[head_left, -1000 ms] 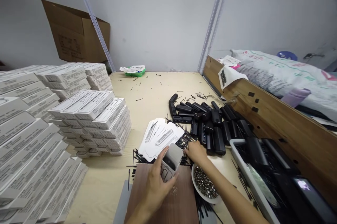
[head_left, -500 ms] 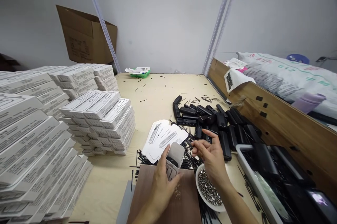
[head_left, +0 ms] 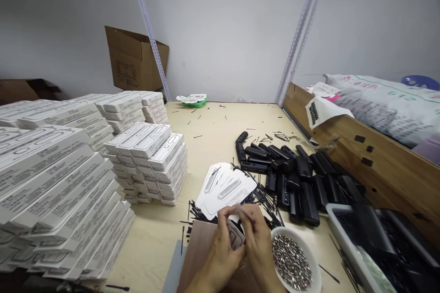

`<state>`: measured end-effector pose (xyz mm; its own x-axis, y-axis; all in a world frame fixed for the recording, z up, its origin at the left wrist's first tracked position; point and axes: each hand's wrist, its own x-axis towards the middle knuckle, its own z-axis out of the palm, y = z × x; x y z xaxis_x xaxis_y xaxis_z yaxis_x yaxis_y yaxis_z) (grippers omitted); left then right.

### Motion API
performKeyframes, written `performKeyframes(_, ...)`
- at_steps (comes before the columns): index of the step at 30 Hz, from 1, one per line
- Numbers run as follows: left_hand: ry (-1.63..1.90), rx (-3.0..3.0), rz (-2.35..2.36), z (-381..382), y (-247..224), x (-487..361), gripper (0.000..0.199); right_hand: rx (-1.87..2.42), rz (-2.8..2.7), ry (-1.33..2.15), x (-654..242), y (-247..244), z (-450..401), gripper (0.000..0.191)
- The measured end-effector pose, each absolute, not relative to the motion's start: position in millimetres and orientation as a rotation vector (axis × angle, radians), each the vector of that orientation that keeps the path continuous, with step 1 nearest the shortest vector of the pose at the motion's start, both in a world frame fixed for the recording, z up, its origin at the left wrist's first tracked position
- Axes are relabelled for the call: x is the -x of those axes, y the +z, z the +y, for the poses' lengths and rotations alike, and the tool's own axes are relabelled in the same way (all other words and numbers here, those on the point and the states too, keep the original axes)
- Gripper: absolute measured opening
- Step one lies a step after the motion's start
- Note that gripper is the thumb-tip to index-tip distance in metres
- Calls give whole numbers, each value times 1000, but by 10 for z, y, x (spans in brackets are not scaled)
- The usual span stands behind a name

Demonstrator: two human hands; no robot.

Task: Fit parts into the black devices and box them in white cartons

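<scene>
My left hand [head_left: 220, 251] is wrapped around a small white printed box [head_left: 236, 236], held tilted above a brown board [head_left: 197, 245]. Against the box's far end, my right hand [head_left: 258, 238] has its fingers bent and closed; whether they pinch the box's flap or a small part is hidden. Just beyond the hands lie white printed cards [head_left: 227, 192] on a scatter of thin black sticks [head_left: 264, 201]. To the right of my right hand stands a white bowl [head_left: 316, 270] filled with small shiny metal pieces [head_left: 290, 261].
Tall stacks of white boxes [head_left: 154, 160] fill the left side. Black oblong cases [head_left: 309, 203] are heaped to the right, beside a grey tray [head_left: 338, 233] of more cases. A wooden side board [head_left: 343, 132] edges the table. A green tray [head_left: 195, 104] sits far back.
My right hand has come down and left from above the bowl to the box's open end. The upright flap no longer shows. The camera view has shifted left.
</scene>
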<state>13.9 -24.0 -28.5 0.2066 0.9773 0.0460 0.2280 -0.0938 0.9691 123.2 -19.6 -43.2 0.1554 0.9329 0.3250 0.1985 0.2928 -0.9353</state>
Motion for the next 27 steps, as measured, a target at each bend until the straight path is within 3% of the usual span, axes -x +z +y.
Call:
performKeyframes(3,1062,-1406,1162,-261,-327,-132,65,1091,-1486,503,-1153,-508,-288,18)
performKeyframes(7,1017,-1371,1157,-258,-326,-167,74,1152,-1466,473,-1174,-501,-294,17)
performKeyframes(14,1038,-1445,1153,-248,-371,-157,54,996,-1611,223,-1217,-616,-260,22)
performKeyframes(19,1007,-1440,1235,-214,-328,-199,61,1183,-1476,373,-1291,-482,-191,16)
performKeyframes(23,1053,-1448,1214,-205,-361,-197,58,1092,-1537,382,-1280,-472,-214,17)
performKeyframes(27,1080,-1530,1185,-281,-612,-136,62,1042,-1509,418,-1180,-670,-349,29)
